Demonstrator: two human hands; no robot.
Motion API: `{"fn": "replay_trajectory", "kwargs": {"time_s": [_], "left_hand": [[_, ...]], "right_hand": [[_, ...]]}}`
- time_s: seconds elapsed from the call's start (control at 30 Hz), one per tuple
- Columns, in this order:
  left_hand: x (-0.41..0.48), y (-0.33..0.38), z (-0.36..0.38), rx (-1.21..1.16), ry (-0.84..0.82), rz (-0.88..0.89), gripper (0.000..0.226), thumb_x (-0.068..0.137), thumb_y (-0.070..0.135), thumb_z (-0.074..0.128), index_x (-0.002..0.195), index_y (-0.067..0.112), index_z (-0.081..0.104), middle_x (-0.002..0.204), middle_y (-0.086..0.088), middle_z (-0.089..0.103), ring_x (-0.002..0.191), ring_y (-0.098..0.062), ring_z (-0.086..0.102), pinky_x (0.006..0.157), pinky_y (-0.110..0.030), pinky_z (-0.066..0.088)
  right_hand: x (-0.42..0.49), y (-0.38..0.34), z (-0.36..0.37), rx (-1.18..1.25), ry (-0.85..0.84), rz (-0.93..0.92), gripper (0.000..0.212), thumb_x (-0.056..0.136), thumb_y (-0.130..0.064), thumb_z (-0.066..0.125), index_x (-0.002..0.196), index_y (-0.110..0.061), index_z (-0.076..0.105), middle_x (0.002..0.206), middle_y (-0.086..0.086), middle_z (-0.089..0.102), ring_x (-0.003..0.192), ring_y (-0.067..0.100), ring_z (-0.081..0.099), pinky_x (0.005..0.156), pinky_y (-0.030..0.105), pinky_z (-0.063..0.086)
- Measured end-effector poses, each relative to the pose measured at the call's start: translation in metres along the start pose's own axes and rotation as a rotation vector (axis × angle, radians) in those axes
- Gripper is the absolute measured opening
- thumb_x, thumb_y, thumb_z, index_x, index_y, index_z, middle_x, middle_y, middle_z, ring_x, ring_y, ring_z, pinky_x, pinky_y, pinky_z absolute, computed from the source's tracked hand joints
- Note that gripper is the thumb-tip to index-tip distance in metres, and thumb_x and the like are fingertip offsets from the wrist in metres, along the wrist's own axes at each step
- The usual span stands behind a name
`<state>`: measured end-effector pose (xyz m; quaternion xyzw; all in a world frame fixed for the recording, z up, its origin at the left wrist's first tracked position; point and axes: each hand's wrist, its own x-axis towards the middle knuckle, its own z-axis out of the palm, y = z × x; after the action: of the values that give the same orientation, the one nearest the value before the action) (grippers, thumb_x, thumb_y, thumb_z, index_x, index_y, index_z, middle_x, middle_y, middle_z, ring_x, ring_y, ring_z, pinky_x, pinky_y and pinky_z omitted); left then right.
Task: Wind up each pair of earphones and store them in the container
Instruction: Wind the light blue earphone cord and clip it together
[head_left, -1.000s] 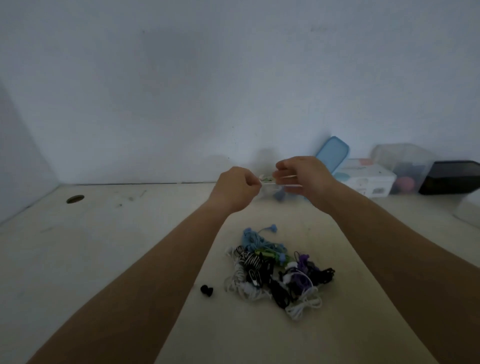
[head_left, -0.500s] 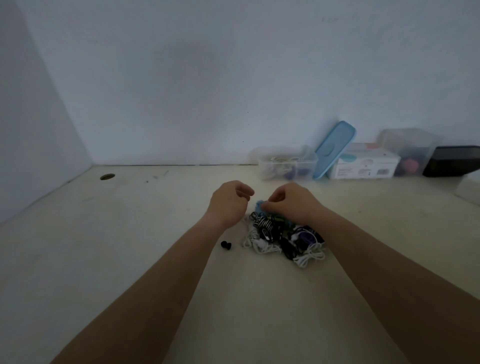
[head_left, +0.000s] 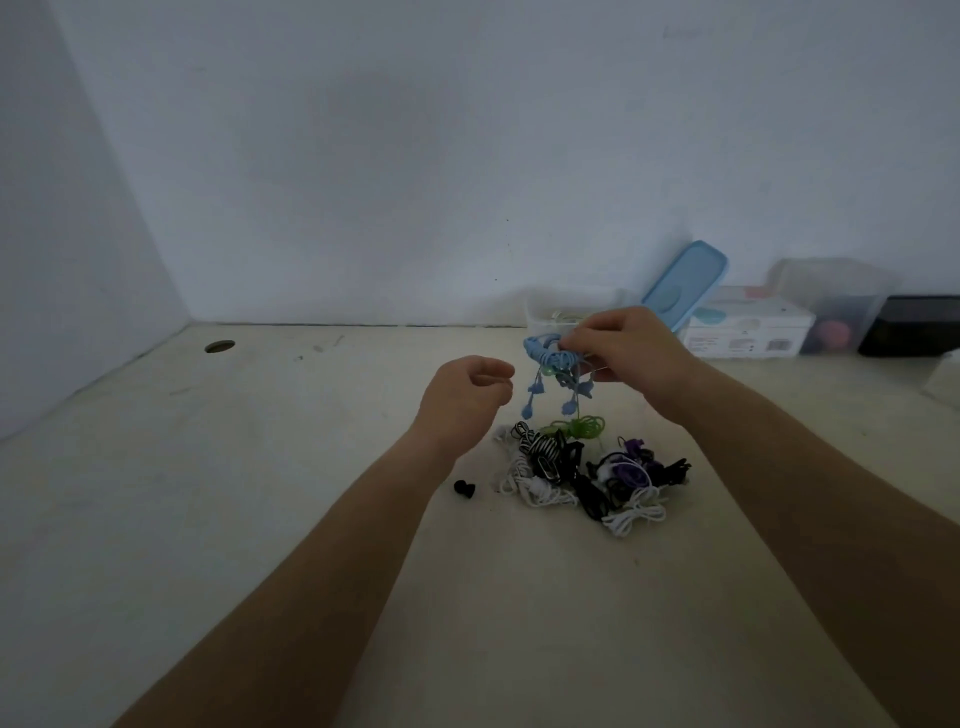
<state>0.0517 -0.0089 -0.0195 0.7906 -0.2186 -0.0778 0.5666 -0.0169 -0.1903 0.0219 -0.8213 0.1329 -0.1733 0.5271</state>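
My right hand (head_left: 626, 353) pinches a pair of blue earphones (head_left: 550, 371) and holds it in the air above the pile, with its buds and a green cable dangling down. My left hand (head_left: 465, 397) hovers just left of it, fingers loosely curled, holding nothing. Below lies a tangled pile of earphones (head_left: 587, 467) in white, black, striped, green and purple. The clear container (head_left: 543, 319) stands at the wall behind my right hand, partly hidden by it, with some cable inside.
A blue lid (head_left: 685, 283) leans on the wall beside the container. Right of it stand a white box (head_left: 748, 332), a clear tub (head_left: 831, 306) and a black box (head_left: 914, 325). A small black earbud tip (head_left: 464, 488) lies left of the pile. A round hole (head_left: 220, 346) is in the table's far left.
Both hands came back from the container to the pile. My right hand pinched the blue earphones there and has lifted them up off the pile; the left hand stays empty.
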Motion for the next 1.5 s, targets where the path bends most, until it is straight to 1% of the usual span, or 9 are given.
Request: {"fn": "replay_trajectory", "kwargs": {"time_s": [0.1,0.2,0.33,0.43,0.77,0.97,1.17,1.33,1.5], "left_hand": [[0.0,0.006,0.008,0.028,-0.084,0.011,0.044,0.09,0.002,0.061,0.132,0.014,0.058,0.124,-0.004,0.066,0.108,-0.015,0.061,0.078,-0.021,0.046],[0.002,0.015,0.016,0.004,-0.172,0.024,0.057,0.086,0.001,0.067,0.139,0.015,0.051,0.132,-0.005,0.06,0.12,-0.02,0.055,0.092,-0.031,0.046],[0.002,0.023,0.026,-0.098,-0.226,0.111,0.035,0.087,-0.001,0.066,0.12,0.012,0.063,0.104,-0.008,0.073,0.088,-0.015,0.068,0.072,-0.022,0.056],[0.004,0.021,0.028,-0.102,-0.157,0.124,0.018,0.086,0.001,0.068,0.097,0.016,0.068,0.085,-0.01,0.074,0.07,-0.013,0.066,0.069,-0.026,0.056],[0.005,0.014,0.025,-0.112,-0.068,0.093,0.017,0.088,-0.002,0.062,0.09,0.011,0.073,0.08,-0.009,0.076,0.069,-0.015,0.066,0.062,-0.023,0.051],[0.0,0.017,0.023,-0.097,-0.056,0.074,0.014,0.086,-0.003,0.063,0.089,0.007,0.072,0.081,-0.009,0.075,0.064,-0.01,0.066,0.055,-0.014,0.047],[0.002,0.021,0.02,0.213,-0.134,0.109,0.015,0.084,0.01,0.068,0.081,0.024,0.073,0.084,0.001,0.074,0.073,-0.011,0.068,0.07,-0.023,0.052],[-0.003,0.022,0.015,0.49,-0.085,0.115,0.015,0.088,0.022,0.065,0.097,0.031,0.072,0.095,0.008,0.063,0.076,0.001,0.057,0.061,-0.015,0.042],[-0.016,0.022,0.006,0.707,-0.042,0.115,0.026,0.091,0.031,0.062,0.117,0.028,0.066,0.117,0.002,0.064,0.102,-0.017,0.061,0.088,-0.034,0.052]], "right_hand": [[-0.001,-0.007,-0.002,0.137,-0.012,0.029,0.009,0.09,-0.015,0.067,0.086,-0.01,0.073,0.082,0.009,0.072,0.066,0.014,0.066,0.074,0.031,0.056],[-0.001,-0.009,-0.003,0.175,0.0,0.031,0.009,0.091,-0.012,0.066,0.09,-0.006,0.073,0.087,0.013,0.074,0.07,0.017,0.068,0.074,0.029,0.058],[-0.005,-0.007,-0.006,0.172,-0.023,0.031,0.011,0.091,-0.013,0.066,0.093,-0.005,0.073,0.092,0.018,0.074,0.075,0.021,0.069,0.078,0.035,0.06],[-0.009,-0.002,-0.011,0.124,-0.021,0.029,0.01,0.091,-0.015,0.067,0.092,-0.008,0.074,0.088,0.014,0.075,0.071,0.02,0.071,0.078,0.036,0.059],[-0.013,0.012,-0.035,0.056,0.063,0.052,0.004,0.084,-0.011,0.074,0.087,-0.013,0.074,0.083,0.012,0.073,0.068,0.015,0.067,0.068,0.028,0.055],[-0.014,0.007,-0.04,0.195,0.118,0.064,0.005,0.091,-0.014,0.067,0.087,-0.014,0.07,0.081,0.007,0.07,0.066,0.018,0.066,0.067,0.029,0.051],[-0.019,-0.002,-0.035,0.334,0.058,0.102,0.01,0.095,-0.013,0.06,0.093,-0.009,0.069,0.079,0.008,0.069,0.065,0.019,0.066,0.061,0.03,0.054],[-0.025,-0.012,-0.027,0.446,-0.007,0.124,0.01,0.095,-0.013,0.06,0.092,-0.009,0.068,0.078,0.007,0.069,0.063,0.018,0.067,0.059,0.029,0.055],[-0.033,-0.021,-0.019,0.476,-0.063,0.131,0.011,0.096,-0.012,0.059,0.091,-0.009,0.069,0.083,0.01,0.069,0.063,0.019,0.068,0.06,0.029,0.057]]}}
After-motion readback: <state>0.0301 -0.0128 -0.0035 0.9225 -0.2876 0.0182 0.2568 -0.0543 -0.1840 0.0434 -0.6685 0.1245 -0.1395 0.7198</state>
